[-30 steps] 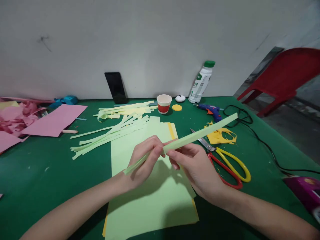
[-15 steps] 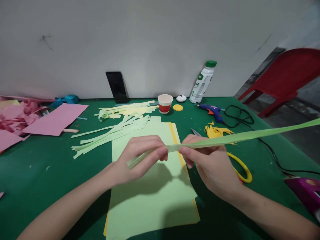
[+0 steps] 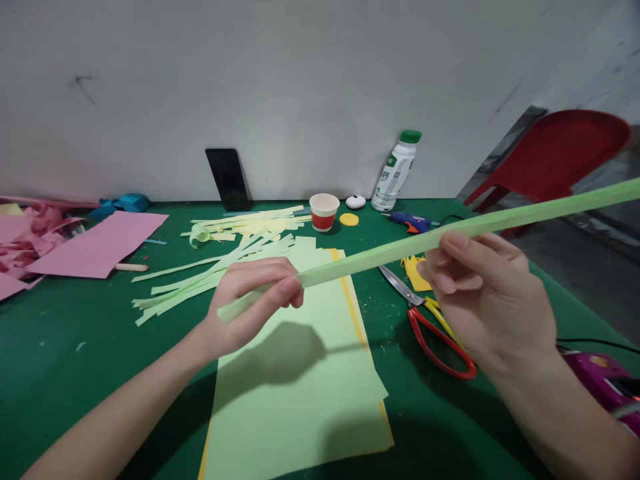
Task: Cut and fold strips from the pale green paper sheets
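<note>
A long light-green paper strip stretches between my two hands, rising toward the right and running out of view there. Its near end is pinched by my left hand, thumb on top, with a short tail showing over the palm. Farther along, my right hand grips the strip between thumb and fingers. Below them lies a stack of light-green paper sheets with yellow edges peeking out. Scissors with red and yellow handles rest beneath the right hand, which partly hides them. Several cut green strips fan out beyond the left hand.
At the back stand a phone, a paper cup and a leaning bottle. A glue gun lies at the right, near yellow scraps. Pink paper sits left, a purple object right, a red chair beyond.
My right hand has slid right and up along the strip, away from the left hand, uncovering more of the scissors. The strip now slopes more steeply. The view has shifted slightly.
</note>
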`<state>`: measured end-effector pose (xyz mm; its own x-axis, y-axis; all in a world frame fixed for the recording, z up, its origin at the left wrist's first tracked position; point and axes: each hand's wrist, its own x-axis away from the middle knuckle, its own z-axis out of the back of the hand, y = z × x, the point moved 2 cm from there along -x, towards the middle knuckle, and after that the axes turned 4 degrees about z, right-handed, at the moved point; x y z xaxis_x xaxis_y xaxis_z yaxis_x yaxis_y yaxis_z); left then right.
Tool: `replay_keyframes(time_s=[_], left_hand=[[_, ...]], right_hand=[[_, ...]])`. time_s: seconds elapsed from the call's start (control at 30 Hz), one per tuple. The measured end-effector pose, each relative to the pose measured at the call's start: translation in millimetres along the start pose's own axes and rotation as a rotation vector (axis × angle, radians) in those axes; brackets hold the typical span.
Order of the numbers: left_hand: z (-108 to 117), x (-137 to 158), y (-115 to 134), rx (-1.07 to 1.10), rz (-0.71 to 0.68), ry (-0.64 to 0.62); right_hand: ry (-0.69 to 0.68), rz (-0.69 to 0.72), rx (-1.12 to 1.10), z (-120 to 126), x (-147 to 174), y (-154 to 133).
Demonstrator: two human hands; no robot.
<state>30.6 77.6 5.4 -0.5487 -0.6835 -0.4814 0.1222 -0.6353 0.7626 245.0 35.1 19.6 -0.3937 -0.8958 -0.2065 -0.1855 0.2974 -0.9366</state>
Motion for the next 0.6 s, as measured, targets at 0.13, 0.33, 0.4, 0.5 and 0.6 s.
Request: replay_keyframes(time_s=[0.13, 0.33, 0.4, 0.5, 0.6], left_hand=[[7.1, -1.7, -3.7, 0.006, -0.006, 0.048], [31.5, -6.6, -24.2, -0.142, 0.225, -0.587], [35.4, -8.7, -30.3, -0.105, 0.325, -0.557], [27.7, -11.1, -25.2, 0.163, 0.368, -0.251], [5.3, -7.0, -4.5, 0.251, 0.378, -0.228]], right_hand=[[0.022, 0.075, 0.041, 5.3, -6.1, -6.1], [-0.027, 0.06, 0.021, 3.2, -6.6, -5.5], [-0.082, 0.033, 0.037, -1.9, -1.4, -1.0], [-0.212, -0.034, 0.098, -11.8, 10.7, 9.5], [-0.346, -0.123, 0.157, -20.0, 22.8, 20.0]])
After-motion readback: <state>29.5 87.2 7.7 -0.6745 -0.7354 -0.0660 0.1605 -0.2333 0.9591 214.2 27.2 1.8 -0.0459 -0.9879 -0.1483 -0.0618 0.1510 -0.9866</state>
